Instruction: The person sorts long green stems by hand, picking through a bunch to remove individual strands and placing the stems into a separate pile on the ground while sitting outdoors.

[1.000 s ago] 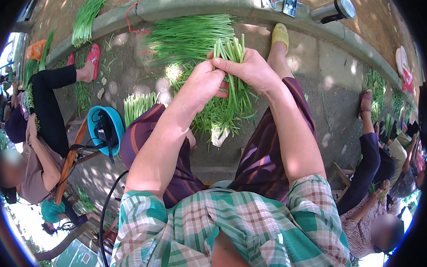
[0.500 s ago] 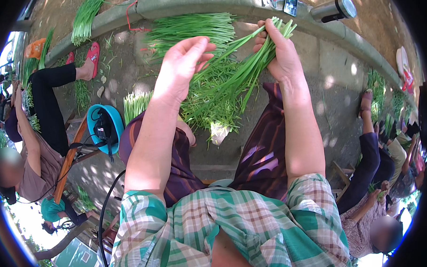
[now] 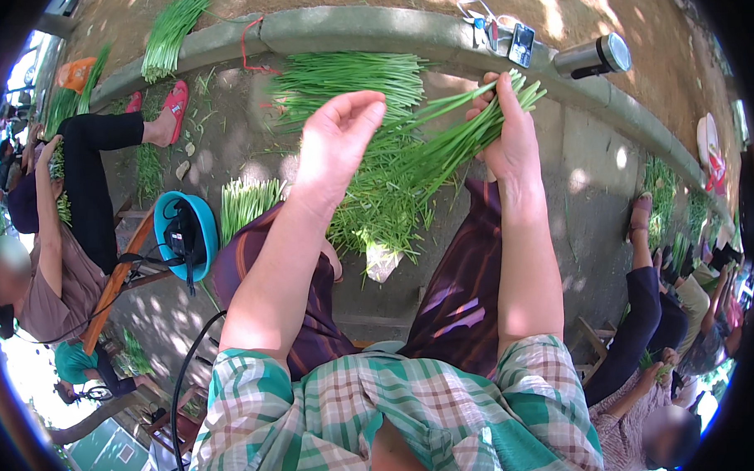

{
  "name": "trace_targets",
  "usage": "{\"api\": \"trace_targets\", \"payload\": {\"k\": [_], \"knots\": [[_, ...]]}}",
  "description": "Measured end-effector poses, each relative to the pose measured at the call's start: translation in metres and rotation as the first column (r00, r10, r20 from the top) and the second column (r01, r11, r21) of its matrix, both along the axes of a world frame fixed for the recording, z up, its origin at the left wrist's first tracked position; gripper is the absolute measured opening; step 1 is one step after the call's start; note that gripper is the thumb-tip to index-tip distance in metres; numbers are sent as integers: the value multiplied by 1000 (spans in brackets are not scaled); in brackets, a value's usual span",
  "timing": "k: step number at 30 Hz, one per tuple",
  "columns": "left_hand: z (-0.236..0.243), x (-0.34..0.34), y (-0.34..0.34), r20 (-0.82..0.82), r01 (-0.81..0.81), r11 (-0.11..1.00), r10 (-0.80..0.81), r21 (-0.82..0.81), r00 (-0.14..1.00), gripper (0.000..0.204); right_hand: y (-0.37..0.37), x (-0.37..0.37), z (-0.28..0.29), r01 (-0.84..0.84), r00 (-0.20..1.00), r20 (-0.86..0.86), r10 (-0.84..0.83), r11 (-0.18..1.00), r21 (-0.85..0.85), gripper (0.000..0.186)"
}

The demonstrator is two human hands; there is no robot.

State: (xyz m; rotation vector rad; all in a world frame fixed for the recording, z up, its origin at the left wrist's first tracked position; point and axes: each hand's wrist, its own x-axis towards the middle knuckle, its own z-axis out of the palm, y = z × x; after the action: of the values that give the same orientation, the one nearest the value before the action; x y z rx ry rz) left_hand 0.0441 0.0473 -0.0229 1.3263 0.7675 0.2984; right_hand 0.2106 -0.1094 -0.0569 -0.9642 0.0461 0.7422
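My right hand (image 3: 506, 135) is closed round a bunch of long green chives (image 3: 453, 146); their pale ends stick up past my thumb and the leafy ends hang down to the left. To the left of the bunch, my left hand (image 3: 340, 137) is raised with thumb and fingertips drawn together in a pinch; whatever lies between them, if anything, cannot be made out. Below both hands, between my knees, lies a loose heap of green trimmings (image 3: 372, 211). Beyond my left hand a thick pile of chives (image 3: 355, 74) rests on the ground.
Upright chives (image 3: 247, 203) stand by my left knee, beside a blue basin (image 3: 202, 266) holding a black device. A phone (image 3: 521, 46) and a steel flask (image 3: 582, 58) lie on the concrete kerb (image 3: 345, 29). People sit on both sides; a pink slipper (image 3: 173, 114) shows at left.
My left hand's fingers have come together from a looser, spread pose, and the hand has shifted slightly right. The right hand keeps the chives. The whole view has shifted a little.
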Motion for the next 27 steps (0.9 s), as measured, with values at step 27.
{"api": "trace_targets", "payload": {"k": [27], "knots": [[10, 6, -24, -88, 173, 783, -151, 598, 985, 15, 12, -27, 9, -207, 976, 28, 216, 961, -183, 27]]}}
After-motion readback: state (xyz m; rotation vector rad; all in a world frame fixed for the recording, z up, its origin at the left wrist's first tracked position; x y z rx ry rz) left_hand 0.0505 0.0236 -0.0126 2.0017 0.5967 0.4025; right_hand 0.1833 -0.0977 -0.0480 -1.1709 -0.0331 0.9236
